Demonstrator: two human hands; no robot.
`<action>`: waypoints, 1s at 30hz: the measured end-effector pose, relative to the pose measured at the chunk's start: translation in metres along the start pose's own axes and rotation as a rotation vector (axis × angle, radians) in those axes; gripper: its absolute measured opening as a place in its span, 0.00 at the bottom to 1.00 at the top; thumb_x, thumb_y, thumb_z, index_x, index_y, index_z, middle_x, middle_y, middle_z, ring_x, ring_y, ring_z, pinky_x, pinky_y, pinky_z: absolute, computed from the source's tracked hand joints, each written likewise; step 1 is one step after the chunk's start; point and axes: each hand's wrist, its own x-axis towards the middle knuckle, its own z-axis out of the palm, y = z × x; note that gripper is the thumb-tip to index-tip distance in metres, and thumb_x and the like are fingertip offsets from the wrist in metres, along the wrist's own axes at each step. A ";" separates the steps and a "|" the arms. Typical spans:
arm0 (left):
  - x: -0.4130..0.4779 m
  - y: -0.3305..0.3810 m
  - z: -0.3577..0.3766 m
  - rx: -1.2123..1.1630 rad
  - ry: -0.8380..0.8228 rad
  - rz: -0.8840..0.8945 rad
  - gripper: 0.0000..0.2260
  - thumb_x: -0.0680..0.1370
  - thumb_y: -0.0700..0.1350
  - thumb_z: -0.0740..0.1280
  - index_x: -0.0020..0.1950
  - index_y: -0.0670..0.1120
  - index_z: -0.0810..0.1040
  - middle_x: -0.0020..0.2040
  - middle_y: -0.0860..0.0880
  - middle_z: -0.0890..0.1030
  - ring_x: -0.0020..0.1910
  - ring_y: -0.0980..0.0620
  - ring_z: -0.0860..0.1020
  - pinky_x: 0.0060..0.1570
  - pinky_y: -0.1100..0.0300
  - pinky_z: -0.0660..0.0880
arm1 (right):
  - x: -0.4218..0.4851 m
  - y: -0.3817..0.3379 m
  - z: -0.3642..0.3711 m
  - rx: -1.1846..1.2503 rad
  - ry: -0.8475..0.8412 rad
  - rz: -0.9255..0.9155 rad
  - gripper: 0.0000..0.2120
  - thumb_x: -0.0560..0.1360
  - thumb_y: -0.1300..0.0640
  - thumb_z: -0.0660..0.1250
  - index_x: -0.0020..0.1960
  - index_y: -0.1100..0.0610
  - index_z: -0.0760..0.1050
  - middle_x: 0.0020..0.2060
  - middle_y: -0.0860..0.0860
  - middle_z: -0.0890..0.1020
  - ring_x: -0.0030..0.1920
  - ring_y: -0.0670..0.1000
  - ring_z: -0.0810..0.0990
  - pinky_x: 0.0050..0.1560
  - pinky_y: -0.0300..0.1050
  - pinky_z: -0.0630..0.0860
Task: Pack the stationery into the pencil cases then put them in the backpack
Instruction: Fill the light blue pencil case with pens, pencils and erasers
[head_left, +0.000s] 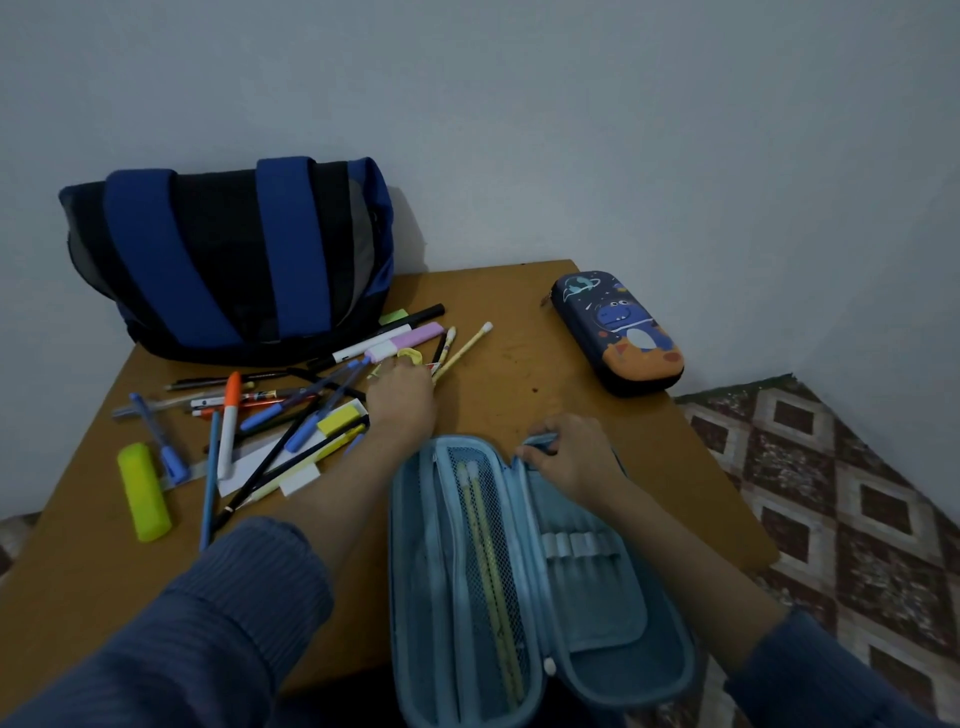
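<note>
Head view, right grip (571, 460) pinches pencil case (608, 623)

Wooden table (519, 358) | blue pencil case (597, 613) lies open at the near edge, two yellow pencils (491, 561) behind its mesh pocket | right hand (571, 457) grips the case's far rim | left hand (402, 400) on the scattered pens (291, 410), fingertips blurred, perhaps touching a pencil | backpack (234, 254) behind the pens | closed dinosaur pencil case (618, 332) far right.
</note>
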 end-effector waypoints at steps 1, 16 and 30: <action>0.001 -0.001 0.001 -0.014 0.009 0.028 0.14 0.77 0.44 0.64 0.62 0.44 0.74 0.62 0.43 0.72 0.63 0.44 0.68 0.58 0.51 0.69 | 0.000 0.000 0.000 -0.001 -0.002 0.001 0.17 0.73 0.50 0.70 0.54 0.62 0.79 0.44 0.57 0.83 0.40 0.51 0.78 0.37 0.40 0.69; 0.029 0.016 -0.003 0.103 -0.028 0.090 0.13 0.78 0.47 0.61 0.59 0.42 0.75 0.60 0.42 0.75 0.61 0.43 0.70 0.58 0.49 0.68 | -0.001 -0.001 -0.003 -0.033 0.000 -0.019 0.18 0.74 0.48 0.68 0.57 0.60 0.79 0.48 0.55 0.82 0.47 0.51 0.79 0.40 0.37 0.68; 0.047 0.016 0.006 0.033 -0.049 0.093 0.17 0.78 0.53 0.61 0.58 0.42 0.78 0.60 0.42 0.74 0.62 0.43 0.68 0.60 0.48 0.66 | 0.002 0.005 0.002 -0.017 0.013 -0.026 0.17 0.73 0.49 0.69 0.55 0.60 0.79 0.51 0.53 0.82 0.49 0.50 0.78 0.45 0.40 0.71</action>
